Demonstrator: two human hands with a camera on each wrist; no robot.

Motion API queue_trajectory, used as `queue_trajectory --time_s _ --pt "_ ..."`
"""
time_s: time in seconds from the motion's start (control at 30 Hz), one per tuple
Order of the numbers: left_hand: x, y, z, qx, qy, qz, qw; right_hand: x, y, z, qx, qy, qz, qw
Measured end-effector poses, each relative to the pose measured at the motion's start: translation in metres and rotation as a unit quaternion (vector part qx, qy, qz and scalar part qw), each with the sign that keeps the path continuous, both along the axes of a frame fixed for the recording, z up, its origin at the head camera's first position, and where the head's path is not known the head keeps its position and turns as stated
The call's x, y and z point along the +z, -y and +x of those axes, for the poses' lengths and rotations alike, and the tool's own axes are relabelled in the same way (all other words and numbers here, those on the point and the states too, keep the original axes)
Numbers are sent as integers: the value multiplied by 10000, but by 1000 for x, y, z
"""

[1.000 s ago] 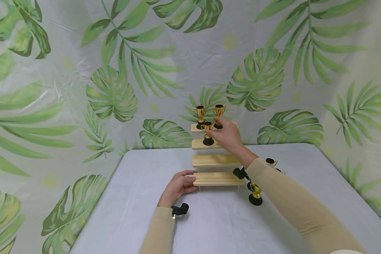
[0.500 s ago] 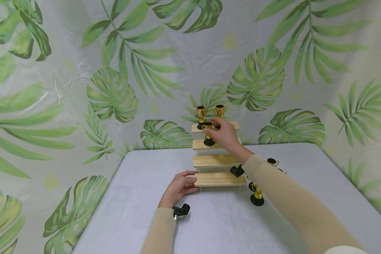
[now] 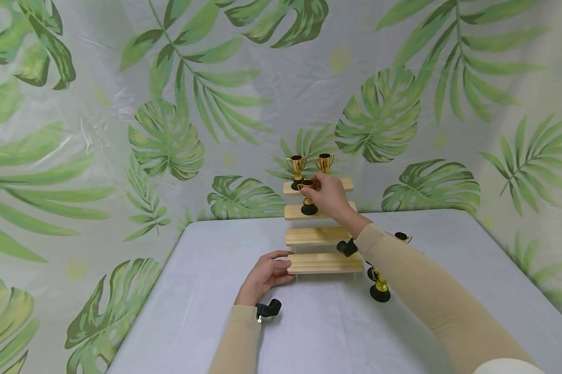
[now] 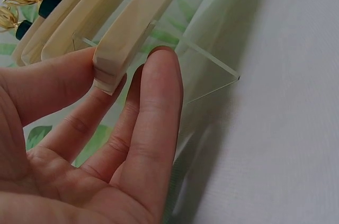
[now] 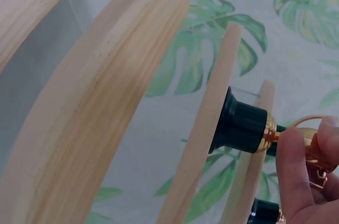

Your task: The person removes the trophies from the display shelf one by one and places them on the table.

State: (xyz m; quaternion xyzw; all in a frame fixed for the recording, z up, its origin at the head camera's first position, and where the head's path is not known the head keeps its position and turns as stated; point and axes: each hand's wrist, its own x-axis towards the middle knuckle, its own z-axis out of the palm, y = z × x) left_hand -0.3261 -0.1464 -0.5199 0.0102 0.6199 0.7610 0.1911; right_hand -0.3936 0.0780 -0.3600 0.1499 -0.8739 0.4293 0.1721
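Observation:
A tiered wooden shelf stand (image 3: 325,264) with clear supports stands on the table. My left hand (image 3: 263,275) grips the left end of its lowest board, thumb against the edge and a finger beneath, as the left wrist view shows. On the second board from the top, at its left part, a gold trophy cup (image 3: 309,209) stands upright on its black base (image 5: 241,123). My right hand (image 3: 331,197) pinches this trophy by its gold cup. Two more trophies stand on the top board, one at left (image 3: 297,165) and one further right (image 3: 324,161), partly hidden by my right hand.
Right of the stand, a trophy (image 3: 380,292) stands on the white-covered table (image 3: 206,291). More trophies, such as one further back (image 3: 401,237), are partly hidden behind my right sleeve (image 3: 416,275). A leaf-patterned curtain (image 3: 243,104) hangs behind the table.
My right wrist has shifted slightly left, while the fingers stay on the trophy on the second board. My left hand keeps its hold on the lowest board.

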Motion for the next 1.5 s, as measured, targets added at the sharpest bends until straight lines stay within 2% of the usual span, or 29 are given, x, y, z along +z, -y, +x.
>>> queue_trajectory --time_s 0.3,0.77,1.23,1.5 --pt "2 -2 0 -14 -3 10 10000 2 3 9 -191 -251 210 9993" --pt "2 -1 1 48 -20 -20 10000 15 2 31 -164 -392 186 9989" --pt "3 -2 2 2 -62 -48 10000 32 -10 62 -217 -634 30 9977" --pt "4 -3 2 2 -77 -99 9999 36 -18 81 -156 -926 -54 9956"
